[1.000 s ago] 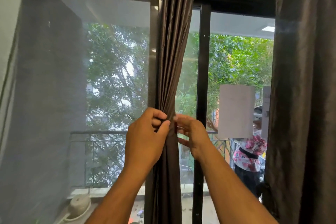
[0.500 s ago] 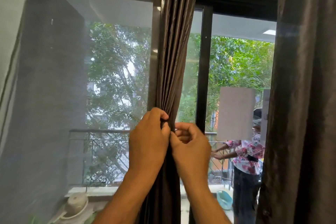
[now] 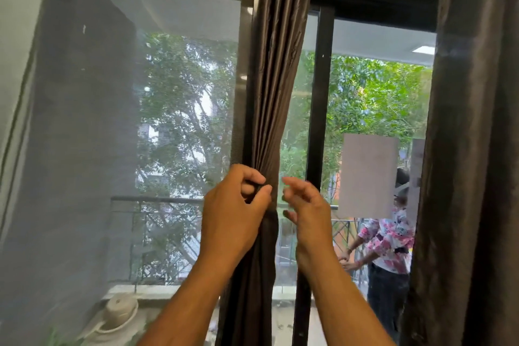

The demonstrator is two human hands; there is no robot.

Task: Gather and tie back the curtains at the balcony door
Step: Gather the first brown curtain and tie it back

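While the middle curtain [image 3: 276,87] hangs bunched into a tight rope in front of the door frame [image 3: 318,121], I judge the gathering of this panel done and the tying under way but unfinished. I see a dark bit pinched at the cinch that may be a tie; it is too small to be sure, and I can make out no finished knot or band around the cloth. Off to the right a second curtain [image 3: 477,149] hangs loose and ungathered, so by my reading that one is left to do. My left hand [image 3: 234,222] is raised at the narrowest part of the bundle, fingers curled and thumb pressed in, clamped on the curtain and that dark bit. My right hand [image 3: 307,213] floats just beside the bundle on its right, apart from the cloth, fingers loosely bent and spread, holding nothing. Both forearms rise from the bottom of the view toward the cinch, wrists roughly level with each other.
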